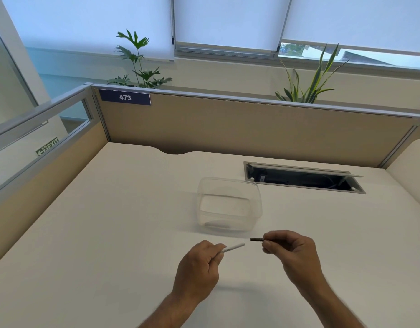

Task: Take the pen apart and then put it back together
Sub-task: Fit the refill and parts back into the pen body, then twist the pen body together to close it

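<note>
Between the two grips, a narrow gap is separating the pen's halves above the desk (114,221). Left hand (199,268) is pinching the white barrel (235,247), fingers closed round its near end, far end pointing at the other piece. Right hand (291,249) is pinching the dark piece (256,239), its tip jutting leftward past the fingertips. Pen is apart; whether parting or rejoining is in hand cannot be told. Rejoining would call for lining both ends up squarely. Beyond the grips, a clear container (229,204) is sitting; its contents are hard to make out. Refill and spring are not showing.
</note>
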Available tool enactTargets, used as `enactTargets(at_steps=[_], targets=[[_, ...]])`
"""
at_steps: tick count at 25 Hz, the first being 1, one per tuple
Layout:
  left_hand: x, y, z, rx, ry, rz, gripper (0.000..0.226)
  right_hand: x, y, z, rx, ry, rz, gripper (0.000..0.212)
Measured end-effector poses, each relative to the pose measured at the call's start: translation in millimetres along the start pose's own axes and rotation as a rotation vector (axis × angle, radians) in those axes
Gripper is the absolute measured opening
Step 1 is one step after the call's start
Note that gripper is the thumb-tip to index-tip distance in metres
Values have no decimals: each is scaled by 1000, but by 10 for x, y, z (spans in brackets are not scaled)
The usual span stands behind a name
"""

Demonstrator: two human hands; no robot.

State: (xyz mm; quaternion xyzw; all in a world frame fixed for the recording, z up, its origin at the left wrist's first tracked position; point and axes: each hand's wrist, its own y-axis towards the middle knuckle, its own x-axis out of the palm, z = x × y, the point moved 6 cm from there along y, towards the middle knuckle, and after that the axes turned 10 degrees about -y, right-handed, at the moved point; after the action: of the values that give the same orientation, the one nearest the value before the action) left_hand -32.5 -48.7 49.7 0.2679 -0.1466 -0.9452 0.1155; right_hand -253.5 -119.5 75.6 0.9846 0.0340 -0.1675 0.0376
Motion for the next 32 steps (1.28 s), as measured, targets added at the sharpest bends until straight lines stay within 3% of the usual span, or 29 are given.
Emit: enactTargets(at_steps=[19, 28, 32], targets=[[31, -54, 158, 73, -35, -107, 14, 164, -138, -127, -151, -141, -204, 29], [70, -57, 165, 64, 55, -246, 21, 106, -207, -136, -377, -422, -225, 22], [42, -68, 222, 137, 69, -206, 16, 101, -255, -100, -383, -465, -289, 19]])
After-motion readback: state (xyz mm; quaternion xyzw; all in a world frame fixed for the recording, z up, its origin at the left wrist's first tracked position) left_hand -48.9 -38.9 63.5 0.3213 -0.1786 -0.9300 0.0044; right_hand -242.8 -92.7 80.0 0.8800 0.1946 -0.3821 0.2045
